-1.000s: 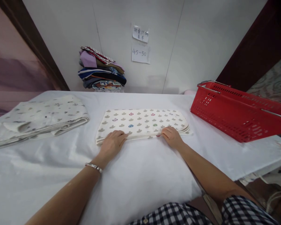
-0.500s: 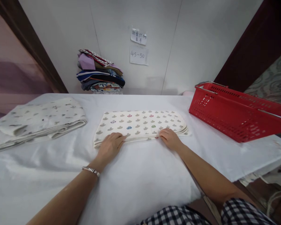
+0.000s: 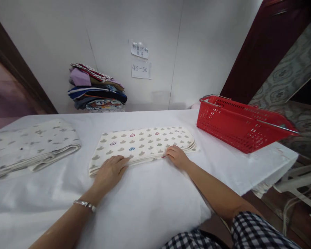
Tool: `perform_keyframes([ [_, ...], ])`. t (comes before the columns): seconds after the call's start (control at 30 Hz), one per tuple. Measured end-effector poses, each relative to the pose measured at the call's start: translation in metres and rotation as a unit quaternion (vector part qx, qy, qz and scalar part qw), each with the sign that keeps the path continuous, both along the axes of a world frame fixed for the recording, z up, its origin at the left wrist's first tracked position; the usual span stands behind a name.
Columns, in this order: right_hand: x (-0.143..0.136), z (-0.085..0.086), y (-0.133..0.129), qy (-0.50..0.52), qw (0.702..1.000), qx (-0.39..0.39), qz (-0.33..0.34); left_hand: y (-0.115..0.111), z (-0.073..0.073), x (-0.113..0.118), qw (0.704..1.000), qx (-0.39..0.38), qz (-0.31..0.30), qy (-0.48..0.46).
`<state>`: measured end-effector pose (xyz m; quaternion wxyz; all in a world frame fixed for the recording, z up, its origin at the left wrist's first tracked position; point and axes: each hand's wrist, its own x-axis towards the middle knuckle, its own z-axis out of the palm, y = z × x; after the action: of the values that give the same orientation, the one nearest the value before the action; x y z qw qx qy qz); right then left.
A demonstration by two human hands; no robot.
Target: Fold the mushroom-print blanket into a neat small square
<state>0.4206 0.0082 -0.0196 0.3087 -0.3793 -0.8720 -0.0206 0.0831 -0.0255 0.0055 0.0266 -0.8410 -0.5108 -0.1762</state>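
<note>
A cream cloth [image 3: 145, 140] printed with small grey, red, blue and green shapes lies folded in a long layered strip on the white-covered table [image 3: 155, 204]. My left hand [image 3: 112, 173] is closed on its near edge, left of the middle, fingertips on top. Further right, my right hand [image 3: 176, 156] pinches the same near edge. The thumbs and the undersides of both grips are mostly hidden.
Another patterned cloth [image 3: 41, 141] lies folded at the left. A pile of coloured fabrics [image 3: 98, 88] stands against the back wall. The red basket [image 3: 238, 124] is at the right. Two paper notes [image 3: 141, 69] hang on the wall.
The whole view has shifted, so the cloth, pile and basket appear further left. Both hands keep nearly the same places on the cloth's near edge.
</note>
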Motion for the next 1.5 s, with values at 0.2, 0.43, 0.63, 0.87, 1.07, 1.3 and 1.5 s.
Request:
perform_keyframes([
  [0.2,-0.001,0.001,0.0,0.034,0.999,-0.024,-0.001,0.0,0.031,0.05,0.998,0.005,-0.049,0.041],
  [0.43,0.0,-0.002,0.004,0.094,0.994,-0.059,-0.02,0.013,0.015,0.162,0.996,0.003,-0.079,0.04],
  [0.63,0.008,0.0,0.006,0.078,0.994,-0.069,-0.015,0.023,-0.003,0.176,0.998,0.021,-0.046,0.024],
  [0.87,0.077,0.003,0.009,0.119,0.988,-0.072,-0.067,0.023,-0.002,0.173,0.998,0.02,-0.053,0.004],
  [1.07,0.13,0.005,0.011,0.26,0.939,-0.092,-0.204,0.026,-0.004,0.172,0.998,-0.001,-0.058,-0.007],
  [1.3,0.132,0.019,0.028,0.318,0.879,-0.149,-0.323,0.027,-0.004,0.17,0.998,-0.007,-0.068,-0.007],
  [1.5,0.125,0.014,0.02,0.298,0.874,-0.13,-0.361,0.026,-0.001,0.17,0.997,-0.016,-0.068,-0.013],
])
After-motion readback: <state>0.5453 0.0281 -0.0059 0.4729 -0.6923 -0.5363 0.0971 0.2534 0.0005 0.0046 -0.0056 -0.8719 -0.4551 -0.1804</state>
